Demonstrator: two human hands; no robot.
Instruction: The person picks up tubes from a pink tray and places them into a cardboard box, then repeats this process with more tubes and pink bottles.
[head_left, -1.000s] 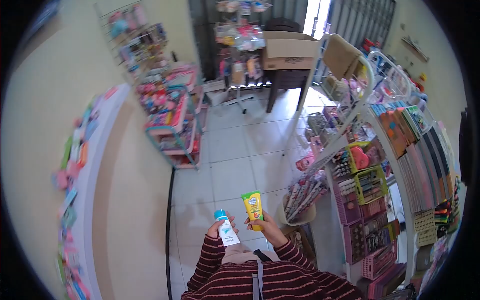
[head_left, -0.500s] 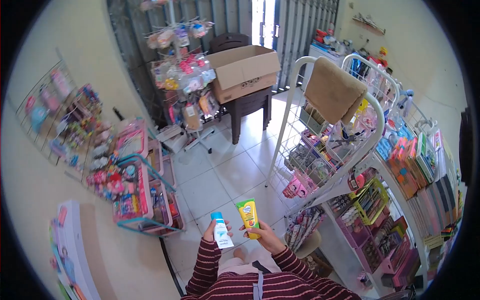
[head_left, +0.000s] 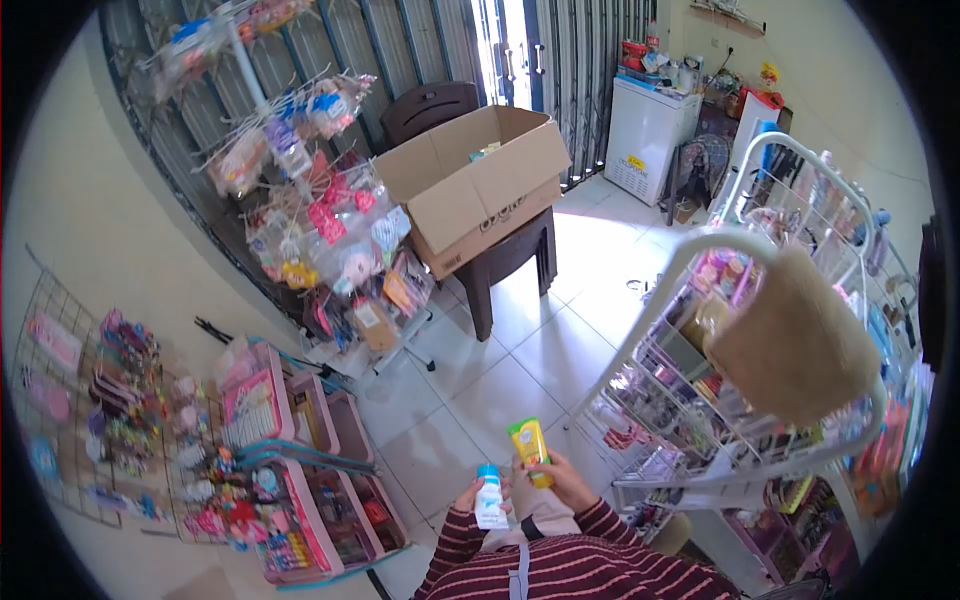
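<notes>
**2 tubes in hand, over a tiled floor between crowded racks**

The left hand (head_left: 470,493) has its grip closed around a white tube with a blue cap (head_left: 489,497), held upright. The right hand (head_left: 560,478) has its grip closed on the lower end of a yellow tube with a green top (head_left: 530,450), which tilts slightly toward the other tube. The 2 tubes sit just beside each other, close to the person's chest, above the floor (head_left: 500,385) with nothing under them to carry them.

Risks, as a judgement: each tube is pinched near 1 end only, so a loosened finger could let it tip out and fall to the tiles. The white wire rack (head_left: 690,400) at the right stands near the right elbow, and the pink shelf unit (head_left: 300,460) near the left; a wide swing could knock small goods loose.

Count: 2 tubes, 2 hands, 1 open cardboard box (head_left: 480,185) resting on 1 dark chair (head_left: 500,255), 1 hanging display stand (head_left: 320,220), 1 white chest cabinet (head_left: 645,130) by the door.
</notes>
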